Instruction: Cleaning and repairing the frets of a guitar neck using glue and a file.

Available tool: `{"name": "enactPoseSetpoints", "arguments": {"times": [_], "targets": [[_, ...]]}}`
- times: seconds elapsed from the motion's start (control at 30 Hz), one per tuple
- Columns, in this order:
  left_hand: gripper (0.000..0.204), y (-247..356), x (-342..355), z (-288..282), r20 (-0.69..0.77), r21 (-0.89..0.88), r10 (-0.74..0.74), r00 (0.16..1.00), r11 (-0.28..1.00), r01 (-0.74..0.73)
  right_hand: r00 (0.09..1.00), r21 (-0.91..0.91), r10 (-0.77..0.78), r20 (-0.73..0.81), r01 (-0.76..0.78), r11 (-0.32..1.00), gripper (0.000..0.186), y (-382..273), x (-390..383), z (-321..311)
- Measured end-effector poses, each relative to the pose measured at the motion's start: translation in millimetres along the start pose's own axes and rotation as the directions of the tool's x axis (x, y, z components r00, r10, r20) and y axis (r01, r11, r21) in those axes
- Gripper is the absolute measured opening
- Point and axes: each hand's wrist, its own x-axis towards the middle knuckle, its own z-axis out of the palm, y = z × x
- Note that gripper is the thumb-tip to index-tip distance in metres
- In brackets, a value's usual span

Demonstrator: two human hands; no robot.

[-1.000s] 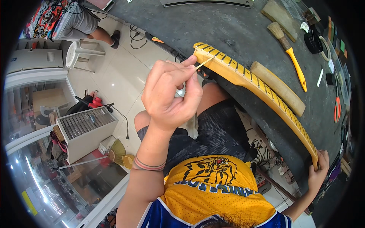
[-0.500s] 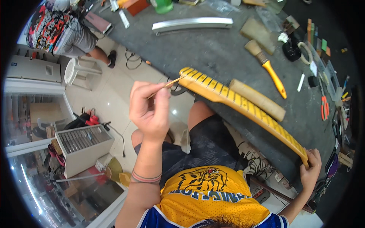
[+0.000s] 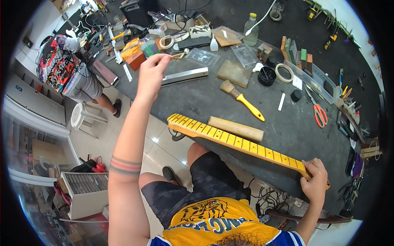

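My right hand (image 3: 315, 180) grips a guitar neck (image 3: 236, 141) by its narrow right end. The neck has a yellow fretboard with dark frets and dot inlays, and it slants down to the right along the table's near edge. A wooden cylinder (image 3: 236, 128) lies just behind it. My left hand (image 3: 152, 73) is raised over the table's far left part, its fingers pinching a thin wooden stick (image 3: 176, 55). The stick's tip is beside a small white round piece (image 3: 186, 51); I cannot tell whether they touch. Below the hand lies a silver metal bar (image 3: 186, 76).
A yellow-handled brush (image 3: 249, 107), a tan block (image 3: 234, 74), orange-handled scissors (image 3: 319, 115) and a tape roll (image 3: 284, 72) lie on the dark table. A glass bottle (image 3: 251, 30) stands farther back. Another person (image 3: 67, 67) stands at the far left, near a white stool (image 3: 84, 117).
My left hand has moved the stick from the neck's left end up and away over the table. My right hand still holds the neck. The view has shifted to show more tabletop.
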Motion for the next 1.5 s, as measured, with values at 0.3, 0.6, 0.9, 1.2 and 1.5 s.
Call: {"name": "enactPoseSetpoints", "arguments": {"times": [0.3, 0.6, 0.9, 1.2, 1.5], "targets": [[0.022, -49, 108, 59, 0.216, 0.465, -0.155, 0.964, 0.884, 0.038, 0.999, 0.000, 0.002, -0.042, -0.002, 1.000, 0.049, 8, -8, 3], [0.058, -42, 111, 59, 0.337, 0.651, 0.090, 0.937, 0.697, -0.301, 0.999, 0.018, 0.015, -0.036, -0.014, 1.000, 0.049, 10, -11, 2], [0.041, 1, -119, -27, -0.003, 0.112, 0.094, 0.996, 0.989, -0.093, 1.000, -0.013, 0.005, -0.015, -0.005, 1.000, 0.050, 10, -14, 4], [0.046, -15, -396, 76, 0.358, -0.402, -0.237, 0.903, 0.834, 0.378, 0.986, -0.057, -0.146, -0.077, 0.142, 0.988, 0.051, -4, -36, 19], [0.086, 80, -424, 83, 0.540, -0.767, -0.153, 0.827, 0.316, 0.559, 0.943, 0.114, -0.279, -0.179, 0.302, 0.947, 0.052, -110, -61, 55]]}}
